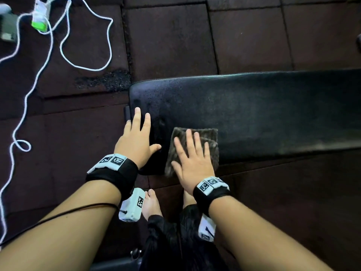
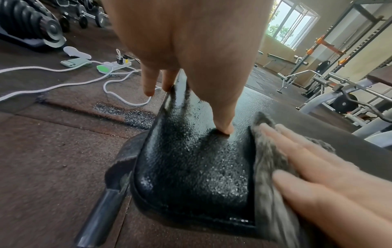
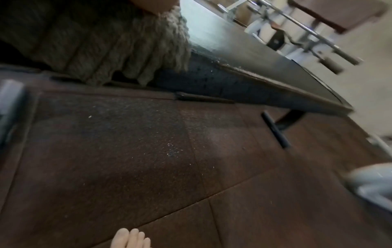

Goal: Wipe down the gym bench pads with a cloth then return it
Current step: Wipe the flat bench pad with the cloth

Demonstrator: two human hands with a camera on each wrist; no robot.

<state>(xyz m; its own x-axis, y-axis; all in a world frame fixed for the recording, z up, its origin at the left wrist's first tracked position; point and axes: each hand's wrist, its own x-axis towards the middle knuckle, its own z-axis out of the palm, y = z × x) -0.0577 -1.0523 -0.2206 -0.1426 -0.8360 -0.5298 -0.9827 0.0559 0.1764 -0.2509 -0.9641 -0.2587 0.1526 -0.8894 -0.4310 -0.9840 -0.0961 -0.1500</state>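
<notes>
A black padded gym bench (image 1: 263, 106) runs from the middle to the right in the head view. A folded grey fuzzy cloth (image 1: 209, 136) lies on its near left part, hanging a little over the front edge. My right hand (image 1: 190, 157) presses flat on the cloth with straight, spread fingers. My left hand (image 1: 139, 139) rests flat on the pad's left end, fingers straight and thumb out. In the left wrist view the pad (image 2: 191, 159) looks glossy and speckled beside the cloth (image 2: 269, 161). The right wrist view shows the cloth (image 3: 118, 50) draped over the pad's edge (image 3: 244, 82).
White cables (image 1: 64, 47) and a power strip with a green charger (image 1: 40, 20) lie on the dark rubber floor tiles at upper left. A worn patch (image 1: 105, 81) is near the bench's left end. My bare feet (image 1: 151, 204) stand below it. Dumbbells (image 2: 31, 25) and racks (image 2: 339, 50) stand beyond.
</notes>
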